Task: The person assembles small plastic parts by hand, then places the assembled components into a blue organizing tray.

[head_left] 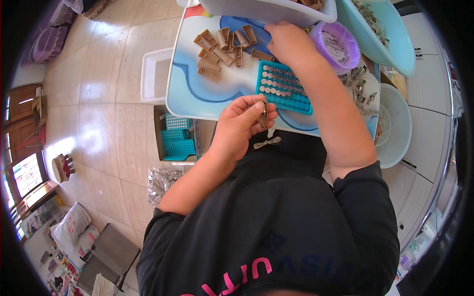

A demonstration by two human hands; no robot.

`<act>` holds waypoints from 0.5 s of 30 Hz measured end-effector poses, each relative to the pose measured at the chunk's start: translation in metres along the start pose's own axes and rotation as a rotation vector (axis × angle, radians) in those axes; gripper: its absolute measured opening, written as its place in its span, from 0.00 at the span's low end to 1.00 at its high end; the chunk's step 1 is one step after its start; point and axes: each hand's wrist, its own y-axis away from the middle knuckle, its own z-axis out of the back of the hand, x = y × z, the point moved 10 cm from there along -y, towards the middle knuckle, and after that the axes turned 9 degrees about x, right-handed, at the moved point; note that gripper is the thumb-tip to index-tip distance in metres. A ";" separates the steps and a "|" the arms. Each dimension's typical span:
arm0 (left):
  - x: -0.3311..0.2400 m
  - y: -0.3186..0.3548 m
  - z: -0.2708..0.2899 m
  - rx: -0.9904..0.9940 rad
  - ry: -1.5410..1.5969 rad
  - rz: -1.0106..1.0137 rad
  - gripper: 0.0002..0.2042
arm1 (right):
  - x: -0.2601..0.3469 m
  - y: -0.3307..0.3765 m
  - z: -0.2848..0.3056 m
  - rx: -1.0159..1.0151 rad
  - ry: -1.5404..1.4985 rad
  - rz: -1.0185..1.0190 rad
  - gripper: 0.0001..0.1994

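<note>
As the left hand [239, 120] pinches a brown case [263, 120] over the near edge of the desk [195, 102], a teal tray [298, 103] of small round pieces [274, 91] lies just beyond. Farther over, the right hand [290, 43] is near loose brown cases [224, 56]; I can't tell whether its grip is closed.

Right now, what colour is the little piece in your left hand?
The little piece is brown; the head view, the only one, shows it.
</note>
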 end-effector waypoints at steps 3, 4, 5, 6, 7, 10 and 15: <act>-0.002 0.003 -0.004 -0.006 -0.014 0.011 0.12 | -0.003 0.004 0.003 0.022 -0.031 -0.055 0.19; -0.002 0.004 -0.004 -0.009 -0.022 0.014 0.13 | 0.000 0.009 0.008 0.025 -0.033 -0.053 0.19; -0.002 0.004 -0.003 -0.012 -0.021 0.016 0.13 | 0.008 0.021 0.022 -0.066 -0.127 0.016 0.18; -0.003 0.007 0.000 -0.019 -0.023 0.010 0.13 | 0.021 0.036 0.040 -0.154 -0.222 0.092 0.17; -0.004 0.009 0.002 -0.028 -0.024 0.004 0.14 | 0.032 0.052 0.052 -0.162 -0.366 0.171 0.19; -0.003 0.008 -0.002 -0.019 -0.021 0.023 0.14 | 0.042 0.101 0.064 -0.117 -0.664 0.299 0.24; 0.002 0.001 -0.008 0.041 -0.008 0.016 0.14 | 0.052 0.150 0.047 -0.009 -0.833 0.351 0.30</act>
